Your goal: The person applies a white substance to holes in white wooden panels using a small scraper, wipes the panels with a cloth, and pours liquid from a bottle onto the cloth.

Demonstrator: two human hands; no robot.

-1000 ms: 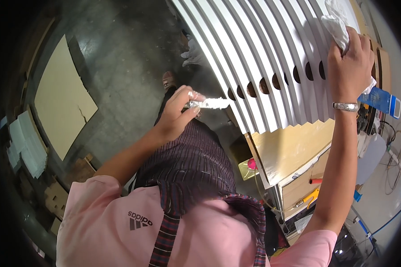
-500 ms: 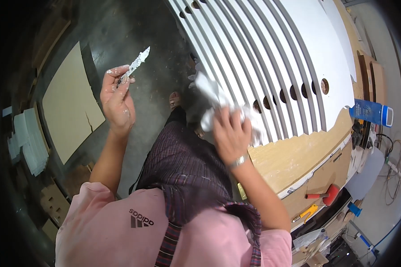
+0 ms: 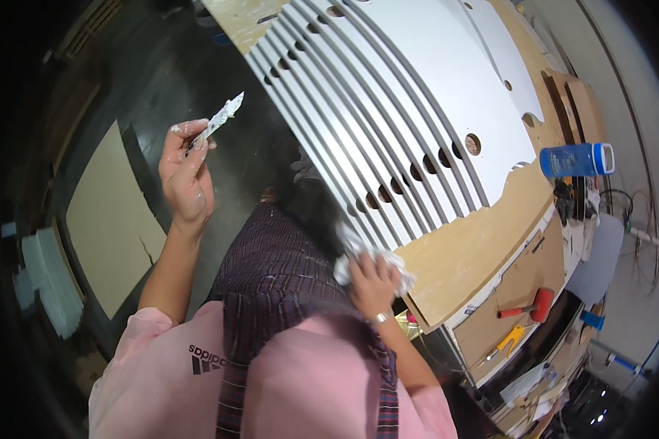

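My left hand (image 3: 186, 175), flecked with white paste, is raised over the floor. Its thumb and fingers pinch a narrow pointed blade (image 3: 224, 118) smeared with white paste, the tip pointing up and to the right. A crumpled white cloth (image 3: 349, 265) is in my right hand (image 3: 374, 284), fingers pressed over it, by the near corner of the workbench. Just beyond the cloth lie several white panels (image 3: 403, 95) with grey edges, overlapping in steps; each shows round holes. Whether the cloth touches the nearest panel's end I cannot tell.
Bare plywood of the workbench (image 3: 447, 276) shows along the panels' right ends. A blue bottle (image 3: 568, 160) lies at the right. On a lower surface are a red-headed tool (image 3: 540, 304) and a yellow gun-shaped tool (image 3: 511, 342). A beige sheet (image 3: 113, 219) lies on the left floor.
My right hand and the cloth have come down, nearer my body and away from the panels' ends. My left hand still holds the blade in about the same pose. The view has shifted.
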